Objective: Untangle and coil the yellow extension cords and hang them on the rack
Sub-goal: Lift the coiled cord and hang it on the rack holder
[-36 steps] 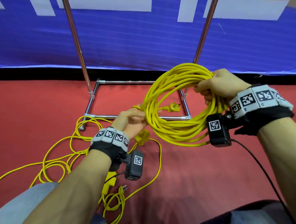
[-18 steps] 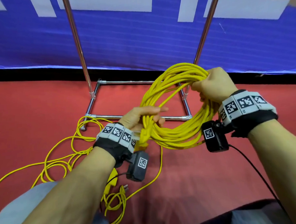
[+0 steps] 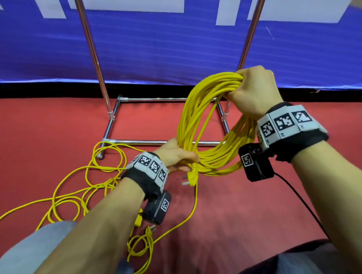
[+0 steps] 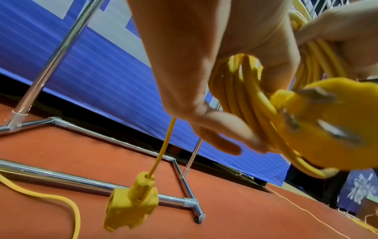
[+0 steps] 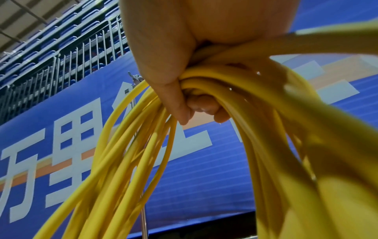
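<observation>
Gripping the top of the coiled yellow cord (image 3: 198,123), right hand (image 3: 253,91) is a closed fist around the bundled loops; right wrist view shows fingers (image 5: 204,105) wrapped fully round the strands. Left hand (image 3: 176,153) grips the coil's lower left side, fingers curled round the bundle. Coil hangs between the two hands, tilted, above the red floor (image 3: 232,207). Pronged plug (image 3: 191,176) sticks out just below the left hand, touching the bundle; a single strand drops from it to the floor. Socket end (image 4: 131,202) dangles on a strand under the left hand, in front of the rack (image 3: 112,119) base bar. Rack's chrome base and uprights stand behind the coil, not touching it. Second loose yellow cord (image 3: 77,184) lies tangled on the floor left of the left forearm. Blue banner (image 3: 171,43) behind the rack.
</observation>
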A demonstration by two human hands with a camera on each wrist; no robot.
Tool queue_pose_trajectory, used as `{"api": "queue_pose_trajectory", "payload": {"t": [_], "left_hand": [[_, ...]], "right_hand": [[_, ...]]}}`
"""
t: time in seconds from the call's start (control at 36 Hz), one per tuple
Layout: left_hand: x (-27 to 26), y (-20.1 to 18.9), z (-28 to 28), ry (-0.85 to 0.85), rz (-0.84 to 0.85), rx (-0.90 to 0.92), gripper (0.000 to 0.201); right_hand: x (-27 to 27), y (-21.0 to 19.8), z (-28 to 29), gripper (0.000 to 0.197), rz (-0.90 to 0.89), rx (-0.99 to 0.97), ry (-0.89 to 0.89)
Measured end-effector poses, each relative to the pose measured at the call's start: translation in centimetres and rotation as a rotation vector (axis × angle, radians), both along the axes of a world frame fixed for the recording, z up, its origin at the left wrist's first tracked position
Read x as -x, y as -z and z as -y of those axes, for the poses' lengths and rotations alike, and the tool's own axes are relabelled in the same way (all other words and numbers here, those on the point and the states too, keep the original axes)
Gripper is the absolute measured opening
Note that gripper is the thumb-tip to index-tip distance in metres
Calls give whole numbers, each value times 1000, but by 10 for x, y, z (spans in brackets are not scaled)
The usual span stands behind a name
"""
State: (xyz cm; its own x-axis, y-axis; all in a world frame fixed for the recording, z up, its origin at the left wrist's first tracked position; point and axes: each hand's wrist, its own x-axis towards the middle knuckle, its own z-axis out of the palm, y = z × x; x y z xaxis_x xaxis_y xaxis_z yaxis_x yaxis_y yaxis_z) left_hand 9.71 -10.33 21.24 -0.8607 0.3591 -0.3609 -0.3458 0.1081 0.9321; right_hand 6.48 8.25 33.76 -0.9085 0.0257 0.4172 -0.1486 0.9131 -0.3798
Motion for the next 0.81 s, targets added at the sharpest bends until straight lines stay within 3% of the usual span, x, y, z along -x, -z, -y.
{"api": "queue_pose_trajectory", "payload": {"t": [0.11,0.17,0.25,0.42,0.47,0.53,0.58,0.72,0.81], "left_hand": [[-5,6,1,101,75,-118,36],[-7,6,0,120,95,-192,30],[-10,6,-4,61,74,-213,30],[-19,16,-17,-41,108,-65,12],[-16,18,-10,111,111,55,13],[-13,15,2,282,12,210,16],[-8,13,12,342,-90,304,17],[-6,18,22,293,-115,278,31],[-10,22,24,274,-85,218,26]], "right_hand": [[4,8,-3,13,-5,-23,5],[5,9,-7,10,-21,-21,-2],[7,11,-8,6,-63,-34,-7],[9,18,-6,6,-87,-93,-29],[9,23,-11,6,-58,-102,-59],[7,27,-20,11,-17,-101,-97],[1,31,-30,15,14,-100,-112],[-6,32,-44,22,56,-70,-131],[-8,34,-46,15,78,-84,-129]]}}
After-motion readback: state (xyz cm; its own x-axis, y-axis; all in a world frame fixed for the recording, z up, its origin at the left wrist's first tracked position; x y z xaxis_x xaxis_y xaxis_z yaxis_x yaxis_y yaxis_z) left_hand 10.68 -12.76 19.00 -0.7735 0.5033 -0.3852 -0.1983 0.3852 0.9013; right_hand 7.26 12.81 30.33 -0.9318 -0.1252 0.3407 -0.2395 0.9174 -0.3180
